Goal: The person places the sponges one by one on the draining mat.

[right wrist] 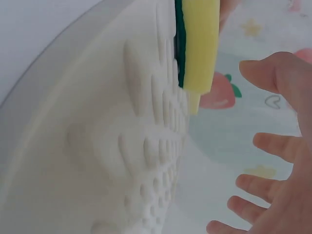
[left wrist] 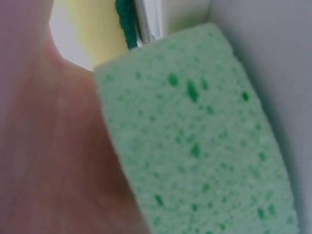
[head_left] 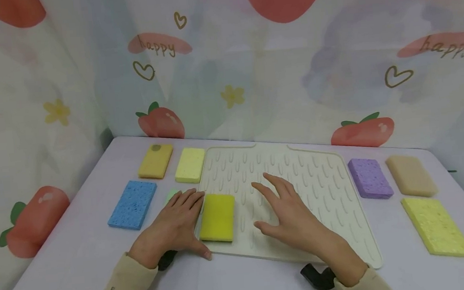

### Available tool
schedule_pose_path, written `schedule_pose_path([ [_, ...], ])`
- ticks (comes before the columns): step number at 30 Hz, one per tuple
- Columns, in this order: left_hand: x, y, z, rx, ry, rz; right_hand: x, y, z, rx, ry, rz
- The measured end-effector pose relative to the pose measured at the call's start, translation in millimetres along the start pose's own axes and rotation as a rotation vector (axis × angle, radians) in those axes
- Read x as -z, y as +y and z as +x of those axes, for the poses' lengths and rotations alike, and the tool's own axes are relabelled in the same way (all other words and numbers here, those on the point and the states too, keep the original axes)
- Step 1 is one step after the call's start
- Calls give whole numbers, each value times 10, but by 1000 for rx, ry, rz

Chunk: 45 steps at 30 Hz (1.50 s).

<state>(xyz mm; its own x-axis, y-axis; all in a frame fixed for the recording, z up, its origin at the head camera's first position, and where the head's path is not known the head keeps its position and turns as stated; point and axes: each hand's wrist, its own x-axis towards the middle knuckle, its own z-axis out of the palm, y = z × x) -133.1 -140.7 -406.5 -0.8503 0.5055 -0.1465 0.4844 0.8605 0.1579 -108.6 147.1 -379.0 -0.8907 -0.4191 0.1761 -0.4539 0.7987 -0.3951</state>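
A bright yellow sponge (head_left: 217, 217) lies flat on the left part of a cream ridged mat (head_left: 261, 248). The right wrist view shows a dark green scouring layer on the underside of this yellow sponge (right wrist: 201, 48). My left hand (head_left: 176, 221) is just left of it, fingers extended and thumb spread toward the mat's near edge. Under that palm is a pale green sponge (left wrist: 195, 131), mostly hidden in the head view. Above the middle of the mat hovers my right hand (head_left: 289, 213), its fingers spread and holding nothing.
On the left lie a blue sponge (head_left: 132, 205), a mustard sponge (head_left: 156, 163) and a pale yellow sponge (head_left: 190, 165). Right of the mat are a purple sponge (head_left: 369, 178), a beige sponge (head_left: 411, 176) and a lime-yellow sponge (head_left: 438, 226). Printed curtains (head_left: 269, 95) enclose the table.
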Motion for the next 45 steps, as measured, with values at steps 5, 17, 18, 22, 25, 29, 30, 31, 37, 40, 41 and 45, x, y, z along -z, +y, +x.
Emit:
schedule_pose_path([
  [5,1,-2,2,-7,10,8,91,103,-107,-34,24,6],
  [17,-20,-3,9,5,2,12,283,395,-368,-74,96,-3],
  [18,-20,0,10,6,2,11,295,427,-389,-74,102,-6],
  [22,-20,4,3,8,0,-1,341,542,-476,-71,128,-22],
  [25,-19,4,-3,6,0,-6,390,619,-537,-59,157,-30],
  [29,-16,-3,-2,1,3,-5,457,715,-598,-48,195,-32],
  [30,-15,-3,-2,0,4,-4,469,738,-610,-46,202,-34],
  [31,-16,-4,-1,0,5,-6,478,761,-620,-42,209,-36],
  [37,-19,-3,0,8,6,-7,509,901,-678,-47,233,-62],
  [40,-17,0,3,12,3,-8,529,972,-720,-60,241,-62],
  [41,-17,0,4,12,2,-8,534,999,-738,-66,243,-60],
  [45,-22,1,9,15,-4,-3,559,1105,-814,-98,245,-57],
])
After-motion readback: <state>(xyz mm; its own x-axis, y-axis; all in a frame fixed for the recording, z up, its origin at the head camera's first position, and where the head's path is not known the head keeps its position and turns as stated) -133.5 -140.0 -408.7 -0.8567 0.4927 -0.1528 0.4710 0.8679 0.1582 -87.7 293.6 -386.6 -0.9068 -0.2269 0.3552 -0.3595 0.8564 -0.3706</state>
